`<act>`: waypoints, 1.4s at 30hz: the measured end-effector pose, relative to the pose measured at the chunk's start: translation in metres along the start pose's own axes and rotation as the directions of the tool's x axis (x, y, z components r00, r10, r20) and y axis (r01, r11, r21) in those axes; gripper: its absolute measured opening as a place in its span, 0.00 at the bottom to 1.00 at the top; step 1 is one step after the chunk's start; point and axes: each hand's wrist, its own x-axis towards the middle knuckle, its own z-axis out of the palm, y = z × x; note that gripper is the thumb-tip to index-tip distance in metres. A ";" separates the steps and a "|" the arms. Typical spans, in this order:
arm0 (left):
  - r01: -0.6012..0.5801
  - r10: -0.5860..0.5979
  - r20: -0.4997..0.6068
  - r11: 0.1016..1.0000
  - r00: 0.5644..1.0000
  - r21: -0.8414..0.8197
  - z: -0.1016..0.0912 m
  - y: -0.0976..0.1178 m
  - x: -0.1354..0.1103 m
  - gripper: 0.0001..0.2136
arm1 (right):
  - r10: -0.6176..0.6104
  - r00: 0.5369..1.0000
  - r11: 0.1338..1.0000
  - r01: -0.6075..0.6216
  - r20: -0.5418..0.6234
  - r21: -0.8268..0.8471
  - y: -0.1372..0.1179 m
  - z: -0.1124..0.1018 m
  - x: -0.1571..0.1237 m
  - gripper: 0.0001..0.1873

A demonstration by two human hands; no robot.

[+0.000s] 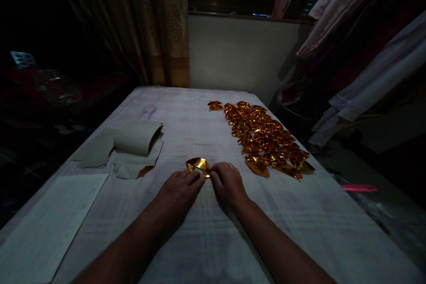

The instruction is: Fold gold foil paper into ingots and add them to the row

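A piece of shiny gold foil paper [199,163], partly folded, is at the middle of the table between my hands. My left hand [179,188] grips its near left side, fingers bent together. On the right end, my right hand [228,180] pinches the foil between thumb and fingers. My fingertips hide part of the paper's near edge. To the right lies a large cluster of folded gold foil pieces [262,135], with one more folded piece [215,105] slightly apart at its far left.
Curled pale sheets [136,137], one showing a gold underside, lie to the left. A flat white sheet [49,222] covers the near left of the cloth-covered table [213,248]. Clothes [376,71] hang at right; a curtain [166,31] hangs behind. A pink handle [359,188] is beyond the right edge.
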 end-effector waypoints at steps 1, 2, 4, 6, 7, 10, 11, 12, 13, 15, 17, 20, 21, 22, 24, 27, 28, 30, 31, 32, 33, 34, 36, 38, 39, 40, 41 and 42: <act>0.001 -0.001 0.006 1.000 1.000 0.008 0.000 0.000 0.000 0.22 | -0.007 1.000 1.000 0.006 0.003 0.029 0.003 0.000 0.000 0.07; 0.002 -0.002 0.012 1.000 1.000 0.014 0.000 0.000 0.000 0.22 | -0.013 1.000 0.998 0.013 0.010 0.054 0.005 -0.001 0.000 0.08; 0.004 -0.005 0.018 1.000 1.000 0.018 0.000 0.000 0.000 0.21 | -0.021 0.999 0.996 0.019 0.026 0.083 0.007 -0.003 0.001 0.10; 0.001 -0.001 0.013 1.000 1.000 0.018 -0.001 0.001 0.000 0.21 | -0.017 0.999 0.996 0.015 0.027 0.083 0.007 -0.004 0.001 0.09; -0.001 0.001 0.007 1.000 1.000 0.019 -0.001 0.001 0.000 0.21 | -0.012 1.000 0.997 0.010 0.024 0.076 0.005 -0.005 0.001 0.08; -0.005 0.005 -0.004 1.000 1.000 0.023 -0.002 0.002 0.000 0.22 | 0.012 1.000 0.999 -0.013 0.022 0.043 -0.001 -0.005 0.002 0.05; -0.004 0.004 -0.004 1.000 1.000 0.023 -0.002 0.002 0.000 0.22 | 0.021 0.999 0.999 -0.022 0.026 0.025 -0.003 -0.005 0.003 0.05; -0.003 0.003 -0.003 1.000 1.000 0.024 -0.002 0.002 0.000 0.22 | 0.028 0.999 1.000 -0.028 0.032 0.004 -0.005 -0.005 0.003 0.05; -0.002 0.002 -0.004 1.000 1.000 0.025 -0.002 0.002 0.000 0.21 | 0.033 0.999 0.999 -0.032 0.037 -0.018 -0.006 -0.005 0.004 0.04; 0.000 0.001 -0.011 1.000 1.000 0.029 -0.002 0.002 0.001 0.19 | 0.035 0.998 0.998 -0.032 0.050 -0.049 -0.009 -0.005 0.004 0.04; 0.006 -0.006 -0.013 0.999 1.000 0.032 -0.003 0.002 0.001 0.18 | 0.033 0.998 0.998 -0.029 0.058 -0.059 -0.010 -0.005 0.005 0.03; 0.017 -0.017 0.009 0.999 1.000 0.042 -0.004 0.003 0.002 0.18 | 0.050 0.997 0.997 -0.046 0.064 -0.062 -0.012 -0.005 0.006 0.03; 0.020 -0.021 0.021 0.999 1.000 0.046 -0.004 0.003 0.002 0.18 | 0.062 0.996 0.996 -0.058 0.064 -0.065 -0.012 -0.006 0.006 0.04; 0.023 -0.024 0.032 0.999 0.999 0.049 -0.003 0.003 0.002 0.19 | 0.073 0.995 0.995 -0.069 0.064 -0.069 -0.013 -0.006 0.007 0.04; 0.026 -0.028 0.040 0.999 0.999 0.045 -0.002 0.003 0.001 0.19 | 0.088 0.994 0.994 -0.084 0.062 -0.073 -0.013 -0.005 0.008 0.04; 0.028 -0.028 0.017 0.999 0.999 0.027 0.000 0.003 0.000 0.18 | 0.070 0.996 0.996 -0.067 0.049 -0.056 -0.010 -0.004 0.009 0.04; 0.029 -0.029 0.010 0.999 1.000 0.017 0.000 0.002 0.000 0.18 | 0.058 0.997 0.997 -0.056 0.045 -0.047 -0.008 -0.004 0.009 0.04; 0.030 -0.030 0.003 0.999 1.000 -0.016 -0.002 0.001 0.000 0.18 | 0.038 0.998 0.999 -0.036 0.045 -0.035 -0.005 -0.003 0.009 0.05; 0.029 -0.029 0.005 0.999 1.000 -0.039 -0.004 0.000 -0.001 0.18 | 0.030 0.998 0.999 -0.029 0.047 -0.032 -0.004 -0.003 0.009 0.05; 0.026 -0.026 0.009 0.997 1.000 -0.067 -0.007 -0.001 -0.001 0.18 | 0.023 0.999 0.999 -0.022 0.049 -0.032 -0.003 -0.004 0.009 0.05; 0.021 -0.020 0.018 0.995 1.000 -0.096 -0.010 -0.002 0.000 0.18 | 0.017 0.999 0.999 -0.015 0.051 -0.033 -0.002 -0.004 0.008 0.04; 0.017 -0.014 0.027 0.992 1.000 -0.123 -0.013 -0.003 0.000 0.18 | 0.012 0.999 0.999 -0.010 0.052 -0.037 -0.002 -0.004 0.008 0.04; 0.011 -0.001 0.054 0.985 0.999 -0.174 -0.018 -0.005 0.001 0.17 | 0.007 0.998 0.999 -0.004 0.055 -0.048 -0.004 -0.005 0.008 0.04; 0.010 0.006 0.073 0.975 0.997 -0.220 -0.021 -0.006 0.002 0.15 | 0.006 0.998 0.998 -0.002 0.055 -0.069 -0.007 -0.006 0.007 0.02; 0.017 0.001 0.074 0.972 0.997 -0.235 -0.021 -0.005 0.003 0.14 | 0.008 0.999 0.996 -0.003 0.054 -0.084 -0.009 -0.006 0.007 0.01; 0.024 -0.007 0.071 0.970 0.997 -0.243 -0.021 -0.005 0.003 0.14 | 0.012 0.999 0.995 -0.007 0.053 -0.102 -0.011 -0.005 0.007 0.03; 0.031 -0.015 0.065 0.968 0.998 -0.248 -0.020 -0.004 0.003 0.14 | 0.018 0.998 0.993 -0.012 0.052 -0.119 -0.012 -0.005 0.007 0.05; 0.035 -0.021 0.057 0.967 0.998 -0.252 -0.020 -0.004 0.003 0.15 | 0.024 0.998 0.991 -0.017 0.051 -0.132 -0.012 -0.005 0.008 0.07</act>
